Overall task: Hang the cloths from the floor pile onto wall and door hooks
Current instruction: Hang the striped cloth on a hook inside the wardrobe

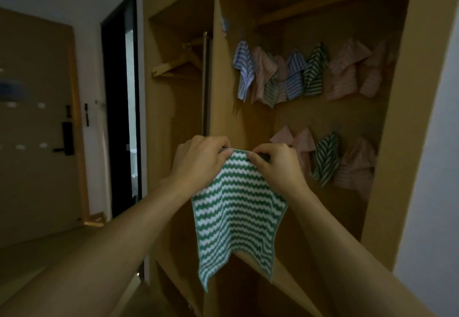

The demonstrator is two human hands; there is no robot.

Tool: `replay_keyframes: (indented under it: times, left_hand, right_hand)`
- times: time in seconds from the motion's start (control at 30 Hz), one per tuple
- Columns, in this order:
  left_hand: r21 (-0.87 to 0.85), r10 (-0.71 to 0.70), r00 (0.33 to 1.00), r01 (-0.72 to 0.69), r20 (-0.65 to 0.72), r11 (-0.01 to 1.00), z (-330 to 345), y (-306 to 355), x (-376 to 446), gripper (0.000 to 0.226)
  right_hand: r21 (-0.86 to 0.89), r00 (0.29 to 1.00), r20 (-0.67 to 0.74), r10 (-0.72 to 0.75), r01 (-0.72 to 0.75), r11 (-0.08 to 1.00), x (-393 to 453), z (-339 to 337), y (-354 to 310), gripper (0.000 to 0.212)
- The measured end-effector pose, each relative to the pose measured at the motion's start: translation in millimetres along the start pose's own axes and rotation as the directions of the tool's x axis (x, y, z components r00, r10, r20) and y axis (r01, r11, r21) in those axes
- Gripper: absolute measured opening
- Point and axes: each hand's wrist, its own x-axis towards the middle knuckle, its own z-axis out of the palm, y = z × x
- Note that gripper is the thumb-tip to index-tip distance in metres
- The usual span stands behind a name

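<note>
- The left hand [201,157] and right hand [272,161] each pinch the top edge of a green cloth [236,217], close together, in front of the open wardrobe door [223,98].
- The cloth hangs limp below both hands, its lower corners drooping: it looks light, soft and not fragile.
- It likely handles best from that top hem or a corner, where any loop would sit; none is visible.
- Hung cloths [305,73] fill two far rows inside the wardrobe; a hook [224,26] high on the door looks free.
</note>
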Motion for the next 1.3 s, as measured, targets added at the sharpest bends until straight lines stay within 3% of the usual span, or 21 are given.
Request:
replay_keyframes:
  times: [0.47, 0.8, 0.97, 1.13, 1.3]
  left_hand:
    - [0.083, 0.028, 0.985, -0.014, -0.172, 0.996, 31, -139, 197, 0.024]
    - [0.209, 0.018, 0.928, 0.065, -0.371, 0.976, 34, -157, 335, 0.016]
    - [0.257, 0.023, 0.893, 0.104, -0.450, 0.961, 27, -153, 410, 0.015]
    - [0.300, 0.027, 0.852, 0.154, -0.523, 0.941, 19, -148, 464, 0.014]
    - [0.409, 0.036, 0.832, 0.234, -0.554, 0.882, 22, -154, 488, 0.033]
  right_hand:
    - [0.038, 0.990, -0.139, -0.021, 0.026, 0.999, 223, 80, 28, 0.026]
    - [-0.038, 0.959, -0.277, -0.064, 0.056, 0.998, 385, 75, 63, 0.035]
    - [0.056, 0.926, -0.378, 0.015, 0.007, 0.998, 460, 53, 73, 0.031]
    - [0.128, 0.935, -0.343, 0.086, -0.044, 0.991, 515, 41, 71, 0.015]
    - [0.065, 0.950, -0.302, 0.075, -0.058, 0.996, 538, 47, 65, 0.035]
